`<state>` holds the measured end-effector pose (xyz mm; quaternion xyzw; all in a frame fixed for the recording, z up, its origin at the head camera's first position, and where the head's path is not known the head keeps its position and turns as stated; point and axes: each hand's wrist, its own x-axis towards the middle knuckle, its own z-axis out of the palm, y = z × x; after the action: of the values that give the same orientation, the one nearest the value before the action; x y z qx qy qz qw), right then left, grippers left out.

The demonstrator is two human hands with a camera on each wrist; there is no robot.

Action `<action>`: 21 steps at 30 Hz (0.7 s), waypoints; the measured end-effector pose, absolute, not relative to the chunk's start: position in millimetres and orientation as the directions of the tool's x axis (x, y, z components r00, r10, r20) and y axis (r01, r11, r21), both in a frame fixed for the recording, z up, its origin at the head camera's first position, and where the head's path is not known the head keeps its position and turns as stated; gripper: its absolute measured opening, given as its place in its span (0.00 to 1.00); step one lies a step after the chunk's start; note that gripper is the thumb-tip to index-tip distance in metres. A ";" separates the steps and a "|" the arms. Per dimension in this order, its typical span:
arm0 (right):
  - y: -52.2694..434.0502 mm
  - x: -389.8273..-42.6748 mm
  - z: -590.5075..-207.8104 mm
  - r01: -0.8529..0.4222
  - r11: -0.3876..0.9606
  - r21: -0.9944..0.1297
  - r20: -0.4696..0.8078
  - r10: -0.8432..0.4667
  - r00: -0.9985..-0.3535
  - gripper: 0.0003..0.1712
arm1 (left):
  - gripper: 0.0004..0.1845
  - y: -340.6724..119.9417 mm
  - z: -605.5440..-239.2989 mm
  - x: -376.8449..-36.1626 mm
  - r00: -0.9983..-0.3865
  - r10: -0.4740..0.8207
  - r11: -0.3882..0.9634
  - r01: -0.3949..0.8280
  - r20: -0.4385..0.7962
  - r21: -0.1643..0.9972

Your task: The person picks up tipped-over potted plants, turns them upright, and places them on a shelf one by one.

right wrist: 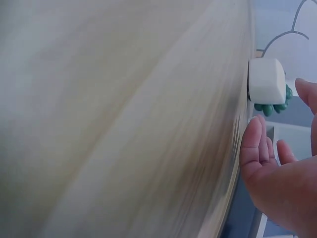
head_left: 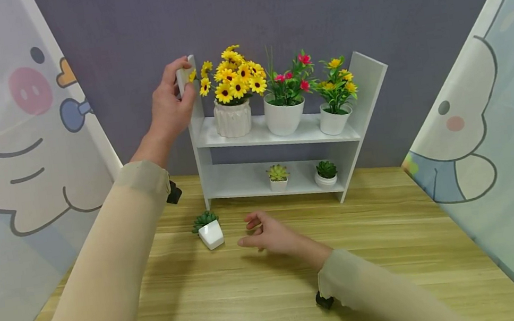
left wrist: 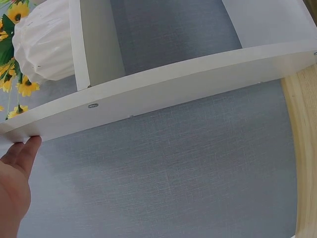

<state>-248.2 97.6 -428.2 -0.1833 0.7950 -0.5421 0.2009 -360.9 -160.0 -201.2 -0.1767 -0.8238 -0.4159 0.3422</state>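
Observation:
My left hand (head_left: 171, 100) holds the upper left side panel of a white two-tier shelf (head_left: 278, 137), fingers at its top and thumb by its front edge. In the left wrist view, fingers (left wrist: 28, 154) touch the panel's outer face. A small succulent in a white pot (head_left: 211, 234) lies tipped over on the table, in front of the shelf's left foot. Just right of it, my right hand (head_left: 273, 235) hovers with loosely bent fingers, holding nothing. The right wrist view shows a gap between that hand (right wrist: 277, 173) and the tipped pot (right wrist: 266, 82).
Yellow daisies (head_left: 234, 118), a pink-flowered plant (head_left: 284, 117) and a yellow-flowered plant (head_left: 335, 119) stand in white pots on the upper tier. Two small succulents, one light green (head_left: 278, 177) and one dark (head_left: 326, 173), occupy the lower tier. A grey wall (head_left: 267, 9) rises behind.

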 end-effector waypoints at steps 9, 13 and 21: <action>65.7 -250.2 -430.1 -0.121 0.386 -0.915 -0.088 -0.483 -0.871 0.41 | 0.23 -158.6 -199.1 -359.2 -0.734 -0.001 0.577 0.554 0.679 0.600; 51.2 -250.2 -429.9 -0.105 0.399 -0.911 -0.097 -0.455 -0.885 0.40 | 0.23 -158.8 -199.3 -359.6 -0.728 -0.001 0.572 0.562 0.686 0.597; 26.9 -249.9 -431.2 -0.086 0.442 -0.893 -0.105 -0.391 -0.915 0.40 | 0.23 -158.8 -200.0 -360.9 -0.723 -0.002 0.575 0.565 0.691 0.592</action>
<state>-249.9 26.9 -431.2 -0.1426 0.8359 -0.5085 0.1496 -360.9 -158.8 -200.0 -0.1708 -0.8234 -0.4280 0.3310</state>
